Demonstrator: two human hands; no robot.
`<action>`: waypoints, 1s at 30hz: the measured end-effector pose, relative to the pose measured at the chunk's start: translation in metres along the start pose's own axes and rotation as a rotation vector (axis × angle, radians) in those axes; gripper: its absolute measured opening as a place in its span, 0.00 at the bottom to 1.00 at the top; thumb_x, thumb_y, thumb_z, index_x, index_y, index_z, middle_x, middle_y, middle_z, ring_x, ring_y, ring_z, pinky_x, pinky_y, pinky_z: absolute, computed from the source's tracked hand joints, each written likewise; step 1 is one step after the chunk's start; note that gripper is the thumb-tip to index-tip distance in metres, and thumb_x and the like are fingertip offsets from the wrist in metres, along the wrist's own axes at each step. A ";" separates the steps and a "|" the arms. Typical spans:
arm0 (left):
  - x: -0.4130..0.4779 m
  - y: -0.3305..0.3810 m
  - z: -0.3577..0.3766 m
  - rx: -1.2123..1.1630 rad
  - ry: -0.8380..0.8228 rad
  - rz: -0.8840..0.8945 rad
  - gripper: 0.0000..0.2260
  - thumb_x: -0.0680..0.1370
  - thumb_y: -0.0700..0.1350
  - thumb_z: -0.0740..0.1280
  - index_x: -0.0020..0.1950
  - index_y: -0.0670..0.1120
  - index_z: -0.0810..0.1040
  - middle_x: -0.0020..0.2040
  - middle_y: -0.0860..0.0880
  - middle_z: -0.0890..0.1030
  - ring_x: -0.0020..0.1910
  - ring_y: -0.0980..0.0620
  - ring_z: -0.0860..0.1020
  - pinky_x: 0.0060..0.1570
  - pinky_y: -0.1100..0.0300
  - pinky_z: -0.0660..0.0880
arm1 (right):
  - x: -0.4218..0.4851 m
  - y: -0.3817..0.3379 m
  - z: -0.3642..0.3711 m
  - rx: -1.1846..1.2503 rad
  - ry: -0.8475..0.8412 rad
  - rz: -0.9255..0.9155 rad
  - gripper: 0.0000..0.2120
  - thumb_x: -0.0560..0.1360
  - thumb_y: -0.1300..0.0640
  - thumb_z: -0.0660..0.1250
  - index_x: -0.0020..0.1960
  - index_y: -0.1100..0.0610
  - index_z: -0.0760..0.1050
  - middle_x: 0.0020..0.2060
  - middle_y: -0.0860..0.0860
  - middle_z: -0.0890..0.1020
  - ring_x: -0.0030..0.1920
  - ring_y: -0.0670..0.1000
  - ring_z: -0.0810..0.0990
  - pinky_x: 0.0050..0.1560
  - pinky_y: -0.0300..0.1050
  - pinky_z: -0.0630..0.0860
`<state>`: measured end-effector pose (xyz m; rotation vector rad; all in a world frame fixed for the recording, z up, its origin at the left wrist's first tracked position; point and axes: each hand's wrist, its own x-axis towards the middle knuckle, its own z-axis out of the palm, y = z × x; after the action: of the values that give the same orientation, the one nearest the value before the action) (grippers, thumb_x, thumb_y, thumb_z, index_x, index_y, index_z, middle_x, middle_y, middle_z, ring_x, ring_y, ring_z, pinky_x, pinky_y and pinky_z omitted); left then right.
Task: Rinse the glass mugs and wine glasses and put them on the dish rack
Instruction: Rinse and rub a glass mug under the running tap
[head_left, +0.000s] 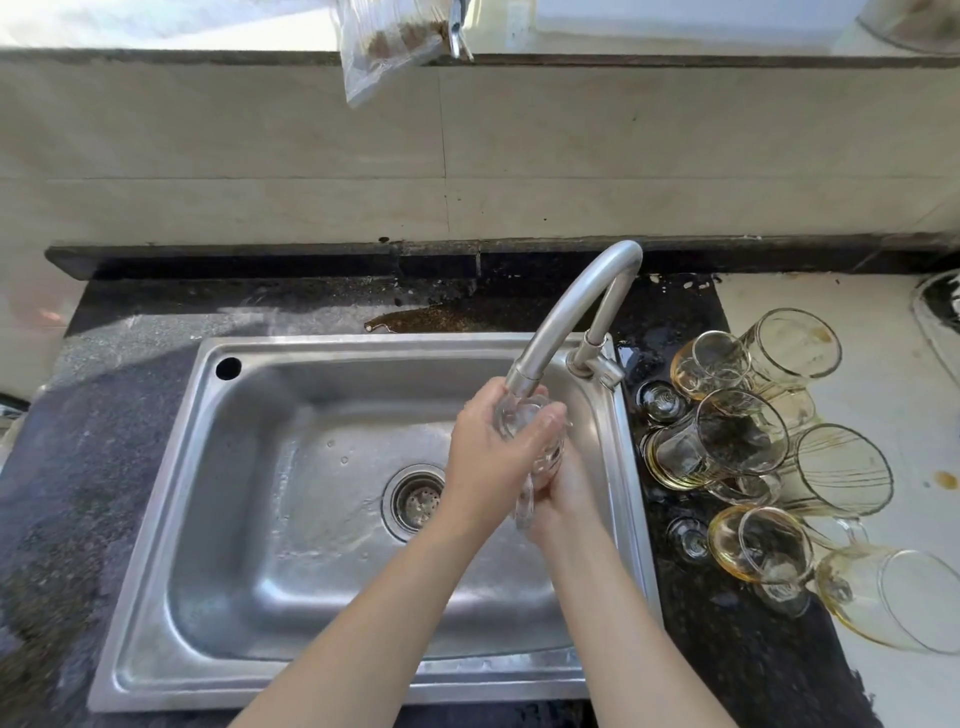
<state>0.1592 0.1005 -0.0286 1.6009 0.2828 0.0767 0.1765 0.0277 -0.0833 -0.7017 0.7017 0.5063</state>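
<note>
Over the right part of the sink (322, 670), both hands hold one clear glass (524, 421) directly under the spout of the faucet (576, 306). The left hand (480, 457) is curled round its upper part, thumb across the near side; the right hand (563, 493) grips the lower part from beneath, its fingers mostly hidden. The glass points mouth-up at the spout, and its long axis runs from the spout down toward the person. Whether it is a mug or a wine glass cannot be told. The sink holds a thin sheet of running water around the drain strainer (415, 501). On the counter (78, 467) just right of the sink, a cluster of glass mugs (727, 441) lies on its sides, piled and touching, with amber dregs along their bases. Behind the sink, a brown puddle (426, 319) sits on the counter.
</note>
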 end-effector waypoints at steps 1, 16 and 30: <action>0.003 0.004 0.000 -0.034 0.034 -0.046 0.07 0.73 0.43 0.71 0.47 0.40 0.79 0.37 0.50 0.79 0.37 0.57 0.76 0.40 0.65 0.73 | -0.002 -0.001 0.003 0.025 -0.018 0.025 0.11 0.71 0.52 0.66 0.42 0.59 0.81 0.35 0.54 0.83 0.38 0.51 0.83 0.37 0.41 0.80; 0.011 -0.001 -0.073 -0.140 -0.676 -0.796 0.11 0.75 0.44 0.69 0.56 0.45 0.78 0.51 0.43 0.81 0.44 0.47 0.83 0.45 0.56 0.80 | -0.017 -0.023 0.026 -0.805 0.169 -0.509 0.23 0.81 0.47 0.57 0.31 0.57 0.65 0.21 0.50 0.62 0.22 0.48 0.62 0.24 0.40 0.61; -0.010 -0.047 -0.055 -0.029 -0.400 -0.448 0.37 0.62 0.26 0.73 0.65 0.52 0.71 0.53 0.53 0.81 0.48 0.62 0.80 0.43 0.67 0.76 | -0.023 -0.028 -0.012 -1.101 0.140 -0.389 0.22 0.82 0.46 0.53 0.45 0.59 0.78 0.42 0.49 0.81 0.46 0.49 0.78 0.46 0.44 0.69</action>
<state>0.1310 0.1530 -0.0705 1.4530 0.3178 -0.5754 0.1744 -0.0034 -0.0620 -1.8768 0.3478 0.4611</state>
